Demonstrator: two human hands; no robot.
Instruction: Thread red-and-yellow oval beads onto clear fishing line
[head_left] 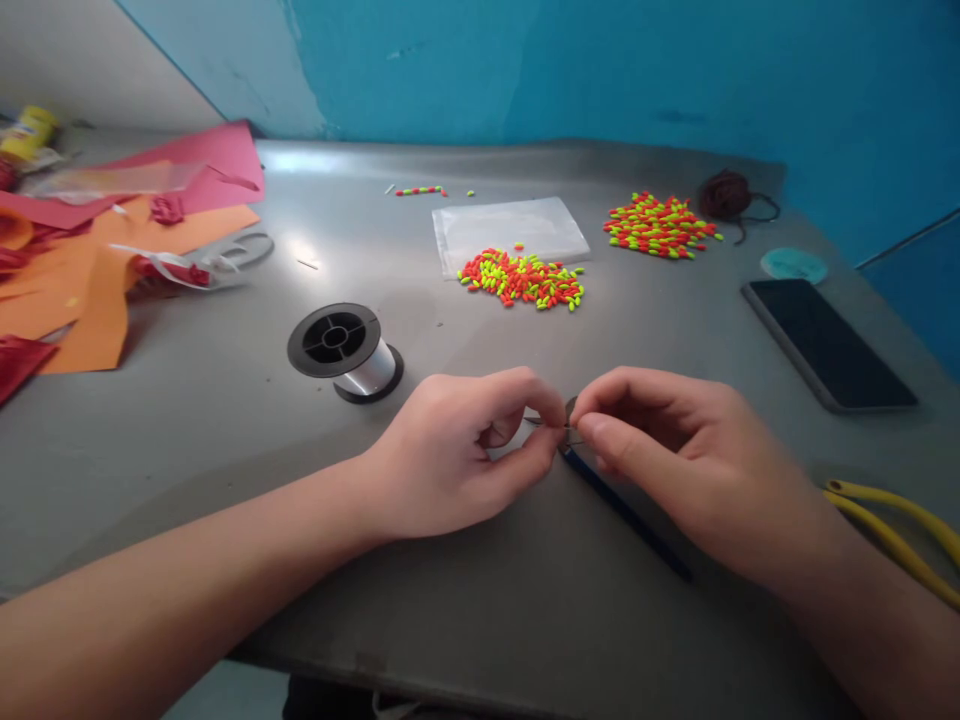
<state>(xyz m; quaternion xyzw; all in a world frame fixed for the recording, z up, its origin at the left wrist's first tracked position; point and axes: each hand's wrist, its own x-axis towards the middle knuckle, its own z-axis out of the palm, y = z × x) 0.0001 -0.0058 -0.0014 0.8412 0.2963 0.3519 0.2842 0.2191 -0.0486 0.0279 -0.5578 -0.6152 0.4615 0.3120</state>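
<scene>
Between the fingertips of your left hand (465, 455) and right hand (697, 460) you have a thin piece (568, 429), too small to identify, bridging the narrow gap. Your slim dark-blue tool (630, 515) lies slantwise on the surface (495, 620), its far end partly hidden by your fingers.

Two hands are over the table (225, 440), one left hand (442, 455) and one right hand (712, 460), with at least one fine strand (569, 428). There is one line spool (367, 370), one slim blue tool (630, 515) toward the near edge, and along the right edge one smartphone (829, 345), one yellow-handled tool (892, 497) and one teal disc (793, 265). One yarn ball (724, 195) sits by the far right corner, two bead heaps (525, 280) and one plastic bag (517, 225) nearer the middle, one bead row (418, 190) by the far edge; paper sheets (97, 300) at the left overlap beyond counting
</scene>
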